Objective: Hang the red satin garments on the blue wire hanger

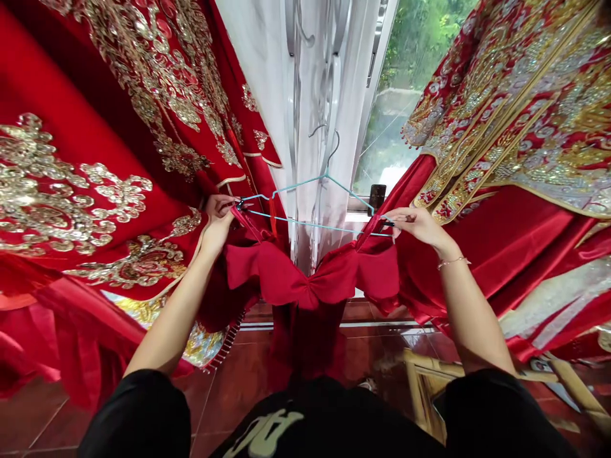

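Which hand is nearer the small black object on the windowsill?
Right. The right hand is just below and to the right of the black object; the left hand is much farther off to its left, at the opposite end of the teal wire hanger.

Your camera sits on your head and faces forward and down, so your own black shirt (324,426) fills the bottom edge of the picture. Your left hand (217,222) and right hand (415,228) are held out ahead of it, fairly close to the lens, on either side of the blue wire hanger (305,220). Farther off — at the top of the view — are the white curtain (305,114) and window (405,83), while the tiled floor (248,375) lies below your hands.
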